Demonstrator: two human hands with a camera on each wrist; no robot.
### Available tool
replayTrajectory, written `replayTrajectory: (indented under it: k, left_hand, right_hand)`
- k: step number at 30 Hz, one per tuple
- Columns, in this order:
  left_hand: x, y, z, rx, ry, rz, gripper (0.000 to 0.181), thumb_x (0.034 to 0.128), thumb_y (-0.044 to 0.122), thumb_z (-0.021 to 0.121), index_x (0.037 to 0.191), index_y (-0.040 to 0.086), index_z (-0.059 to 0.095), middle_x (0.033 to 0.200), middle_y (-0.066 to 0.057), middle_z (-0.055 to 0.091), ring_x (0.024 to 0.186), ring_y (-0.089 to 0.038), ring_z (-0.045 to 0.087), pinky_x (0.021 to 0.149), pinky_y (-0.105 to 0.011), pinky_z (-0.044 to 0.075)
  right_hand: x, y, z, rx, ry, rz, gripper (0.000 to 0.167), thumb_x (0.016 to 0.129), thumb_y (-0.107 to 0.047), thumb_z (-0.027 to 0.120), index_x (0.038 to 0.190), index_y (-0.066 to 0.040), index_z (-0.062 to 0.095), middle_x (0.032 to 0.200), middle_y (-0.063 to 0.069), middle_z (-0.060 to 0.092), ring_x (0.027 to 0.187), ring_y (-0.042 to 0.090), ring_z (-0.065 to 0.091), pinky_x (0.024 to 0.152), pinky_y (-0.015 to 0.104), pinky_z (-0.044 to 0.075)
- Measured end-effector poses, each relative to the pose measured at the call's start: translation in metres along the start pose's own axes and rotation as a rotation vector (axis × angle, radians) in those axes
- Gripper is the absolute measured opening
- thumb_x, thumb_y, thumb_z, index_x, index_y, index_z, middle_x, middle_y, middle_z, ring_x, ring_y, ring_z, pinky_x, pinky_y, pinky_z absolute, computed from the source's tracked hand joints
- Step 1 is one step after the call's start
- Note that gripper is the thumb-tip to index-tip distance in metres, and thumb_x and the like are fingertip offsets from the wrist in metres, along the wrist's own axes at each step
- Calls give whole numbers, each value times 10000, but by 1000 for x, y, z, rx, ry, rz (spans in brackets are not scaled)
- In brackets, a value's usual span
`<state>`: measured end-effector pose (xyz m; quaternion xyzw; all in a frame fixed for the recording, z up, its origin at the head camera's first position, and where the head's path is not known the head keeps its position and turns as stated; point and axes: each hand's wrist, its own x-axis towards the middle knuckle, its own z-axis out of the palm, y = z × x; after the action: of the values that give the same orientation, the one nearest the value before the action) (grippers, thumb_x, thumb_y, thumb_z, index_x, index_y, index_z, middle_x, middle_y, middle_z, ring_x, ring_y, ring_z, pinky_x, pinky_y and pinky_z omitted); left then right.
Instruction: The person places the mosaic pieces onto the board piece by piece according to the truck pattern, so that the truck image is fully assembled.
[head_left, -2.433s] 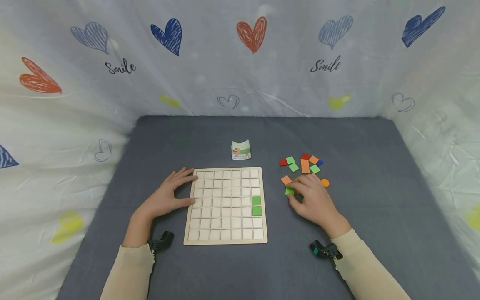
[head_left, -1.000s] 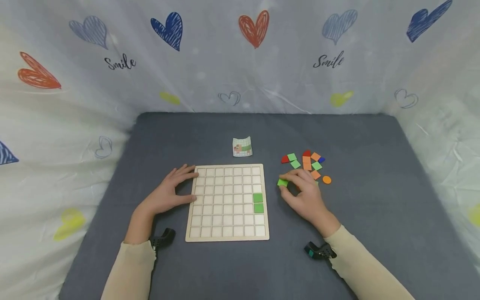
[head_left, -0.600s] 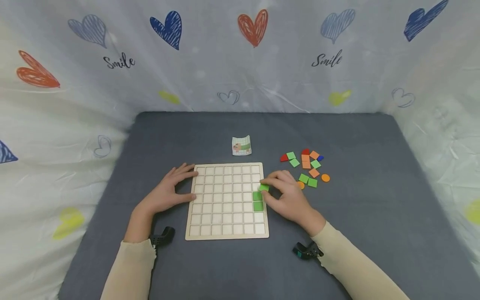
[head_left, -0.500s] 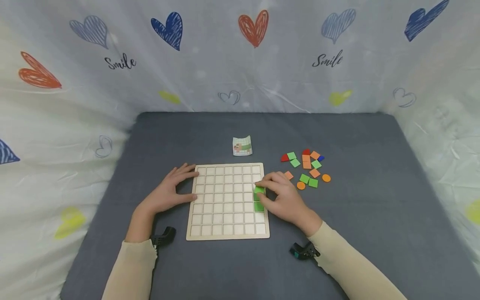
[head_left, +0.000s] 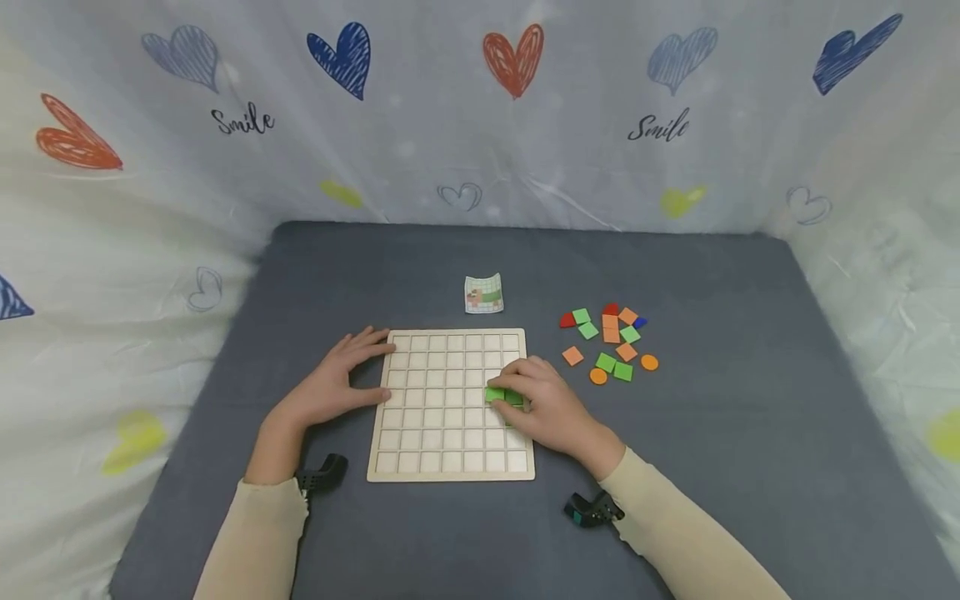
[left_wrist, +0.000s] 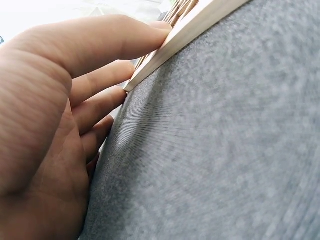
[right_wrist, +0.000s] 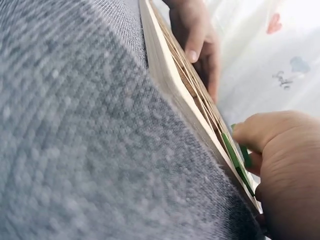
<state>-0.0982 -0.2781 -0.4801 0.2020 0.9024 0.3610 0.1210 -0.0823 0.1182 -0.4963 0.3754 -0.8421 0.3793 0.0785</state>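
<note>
A wooden grid board [head_left: 431,437] lies on the dark grey cloth. My left hand [head_left: 330,385] touches its left edge, fingers and thumb extended; in the left wrist view the thumb [left_wrist: 125,37] rests at the board's rim. Over the right side of the board, my right hand [head_left: 551,410] pinches a green square tile [head_left: 494,394] between thumb and fingers. Another green tile [head_left: 513,397] sits in the right column beside it, partly covered by the hand. In the right wrist view, green tiles [right_wrist: 234,161] show at the board's surface, close to the fingertips.
Right of the board lie loose pieces: green squares [head_left: 622,372], orange squares [head_left: 573,356], orange circles [head_left: 649,362], red pieces [head_left: 567,320] and a blue piece [head_left: 640,322]. A small picture card [head_left: 483,294] with a gridded drawing lies behind the board.
My right hand has taken a green tile from the loose pieces and carried it left, over the board's right columns. My left hand has stayed at the board's left edge.
</note>
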Motion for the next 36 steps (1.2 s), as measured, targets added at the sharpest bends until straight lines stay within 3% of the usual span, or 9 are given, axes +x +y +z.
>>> replayTrajectory:
  k: [10,24,36]
  left_hand:
    - [8,1,4,4,5,4,828,963,408,871,1658,155,499,1798,-76,270,1690,-338,85,1367,-568,-19]
    - [1,3,3,-4,0,-4,818,963,395,873,1651,148,507,1795,-82,278,1688,-342,93,1365,-591,2]
    - [-1,3,-1,13,5,-18,816,961,406,873,1648,154,513,1793,-79,283,1687,-344,100,1365,-591,7]
  right_hand:
    - [3,3,-8,-42,-31,19,228,949,-186,892,1169,-142,850,1126,-36,714,964,145,566,797,334,514]
    - [-4,2,-4,27,-59,89,269,962,-203,870,1227,-174,833,1200,-82,710,1083,133,560,863,327,547]
    - [-3,0,-1,30,-32,59,215,998,-141,797,1208,-158,843,1236,-56,749,1137,168,599,936,370,559]
